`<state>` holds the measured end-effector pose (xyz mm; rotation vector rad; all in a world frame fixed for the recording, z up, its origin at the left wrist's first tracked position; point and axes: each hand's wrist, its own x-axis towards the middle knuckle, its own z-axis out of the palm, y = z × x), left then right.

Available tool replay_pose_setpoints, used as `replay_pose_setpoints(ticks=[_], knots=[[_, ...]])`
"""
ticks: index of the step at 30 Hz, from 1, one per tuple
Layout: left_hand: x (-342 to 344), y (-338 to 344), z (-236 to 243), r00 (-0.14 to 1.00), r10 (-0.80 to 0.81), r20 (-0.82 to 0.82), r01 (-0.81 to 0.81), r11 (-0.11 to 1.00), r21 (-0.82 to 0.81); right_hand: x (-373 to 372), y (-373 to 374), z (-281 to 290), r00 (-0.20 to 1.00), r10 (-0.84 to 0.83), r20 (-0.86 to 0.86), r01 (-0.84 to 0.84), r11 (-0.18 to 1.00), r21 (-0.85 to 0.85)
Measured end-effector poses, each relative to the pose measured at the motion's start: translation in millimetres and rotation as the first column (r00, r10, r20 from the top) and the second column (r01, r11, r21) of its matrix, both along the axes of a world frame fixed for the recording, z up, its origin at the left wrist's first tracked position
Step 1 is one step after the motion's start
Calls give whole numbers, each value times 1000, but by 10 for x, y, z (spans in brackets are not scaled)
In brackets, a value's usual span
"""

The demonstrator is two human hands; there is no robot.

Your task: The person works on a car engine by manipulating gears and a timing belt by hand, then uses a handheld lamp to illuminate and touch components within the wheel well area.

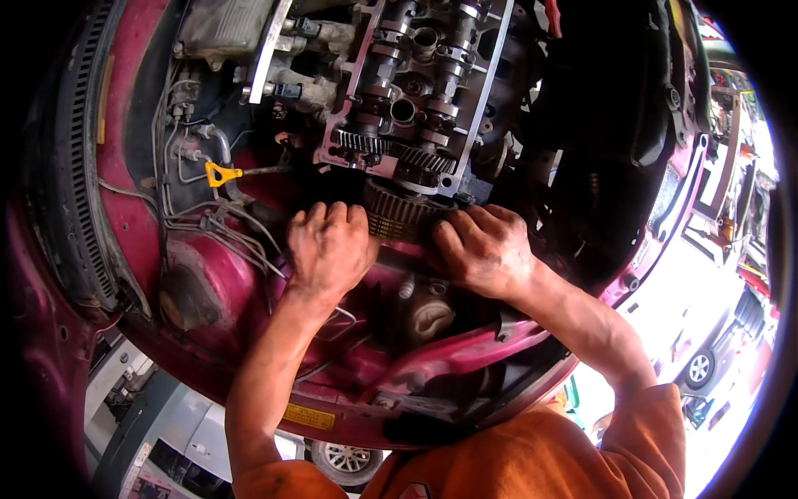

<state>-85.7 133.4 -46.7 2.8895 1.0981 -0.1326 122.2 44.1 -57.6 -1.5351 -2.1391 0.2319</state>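
Observation:
A dark toothed timing belt with yellow printing lies against the toothed cam pulley at the end of the engine's open cylinder head. At the belt's left side my left hand is closed, knuckles up, with its thumb side against the belt. My right hand is closed at the belt's right side, fingers curled over and down. Both hands' fingertips are hidden beneath them. Above the pulley, two camshafts with meshing helical gears lie exposed.
A yellow dipstick handle stands left of the engine near thin metal lines. Closer to me are a round capped reservoir and the magenta fender edge. A bare metal bar crosses the upper left. Parked vehicles stand beyond the bay.

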Motion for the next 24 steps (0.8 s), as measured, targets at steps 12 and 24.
replay_pose_setpoints(ticks=[12,24], knots=[[41,-2,36,995,88,-51,-91,995,-44,-9,41,21,1000,25,-1,-25,1000,-12],[93,89,-65,977,210,-30,-212,962,-173,-16,40,-41,999,29,-42,-27,999,38]])
